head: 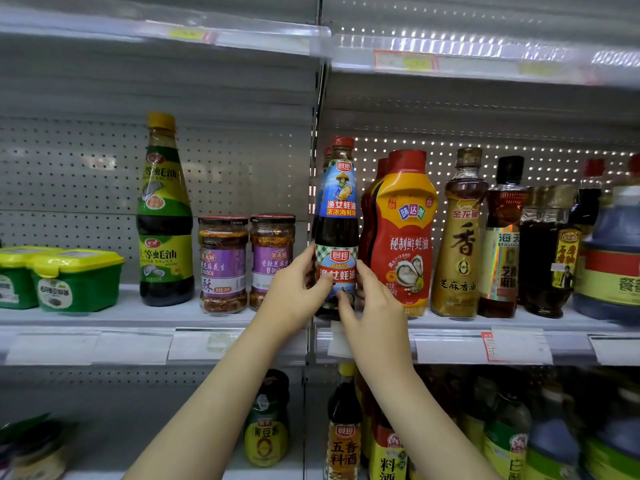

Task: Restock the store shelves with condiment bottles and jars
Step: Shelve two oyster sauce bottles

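The dark blue-label bottle is upright on the shelf, just left of the big red squeeze bottle. The left hand and right hand curl round its lower part. Two jars stand farther left of the red squeeze bottle.

The middle shelf carries two green tubs with yellow lids, one tall green-label bottle and two purple-label jars. There are two blue-label bottles, one behind the other, and two red squeeze bottles, also front and back. Next is one golden sesame oil bottle. Further right are at least three dark bottles and one large jug.
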Demonstrator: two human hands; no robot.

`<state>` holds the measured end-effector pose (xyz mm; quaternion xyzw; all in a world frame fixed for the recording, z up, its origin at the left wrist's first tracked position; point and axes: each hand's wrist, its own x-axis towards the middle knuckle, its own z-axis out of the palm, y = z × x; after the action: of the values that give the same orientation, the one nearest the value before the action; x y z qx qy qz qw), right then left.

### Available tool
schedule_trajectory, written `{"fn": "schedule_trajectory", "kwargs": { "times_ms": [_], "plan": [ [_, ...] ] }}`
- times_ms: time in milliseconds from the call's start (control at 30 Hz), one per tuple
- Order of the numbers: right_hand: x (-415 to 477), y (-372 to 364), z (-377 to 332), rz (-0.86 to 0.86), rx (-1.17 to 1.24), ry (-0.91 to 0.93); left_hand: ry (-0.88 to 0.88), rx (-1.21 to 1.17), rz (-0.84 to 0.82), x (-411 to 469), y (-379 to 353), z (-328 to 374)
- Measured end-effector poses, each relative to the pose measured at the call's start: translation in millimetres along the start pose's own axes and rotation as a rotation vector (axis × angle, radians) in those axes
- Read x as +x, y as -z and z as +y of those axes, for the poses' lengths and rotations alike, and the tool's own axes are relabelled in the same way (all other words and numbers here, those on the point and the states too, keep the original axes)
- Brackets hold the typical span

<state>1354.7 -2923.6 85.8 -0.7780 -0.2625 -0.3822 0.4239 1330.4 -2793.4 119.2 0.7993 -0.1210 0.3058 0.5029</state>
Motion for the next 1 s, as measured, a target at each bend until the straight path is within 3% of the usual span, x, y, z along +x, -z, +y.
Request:
{"fn": "schedule_trajectory", "kwargs": {
  "times_ms": [300,700,867,1000],
  "plan": [
    [2,-2,3,0.028,0.028,-0.032,0.01,0.235,0.048,-2,-8,6],
    [4,0,3,0.0,-0.008,-0.025,0.041,0.281,0.064,-2,-11,7],
    [-2,-3,4,0.116,0.03,0.002,-0.182,0.534,0.198,-13,-22,2],
    [-11,3,0,0.181,0.115,0.034,-0.308,0.52,0.288,-21,-22,7]
  ]
}}
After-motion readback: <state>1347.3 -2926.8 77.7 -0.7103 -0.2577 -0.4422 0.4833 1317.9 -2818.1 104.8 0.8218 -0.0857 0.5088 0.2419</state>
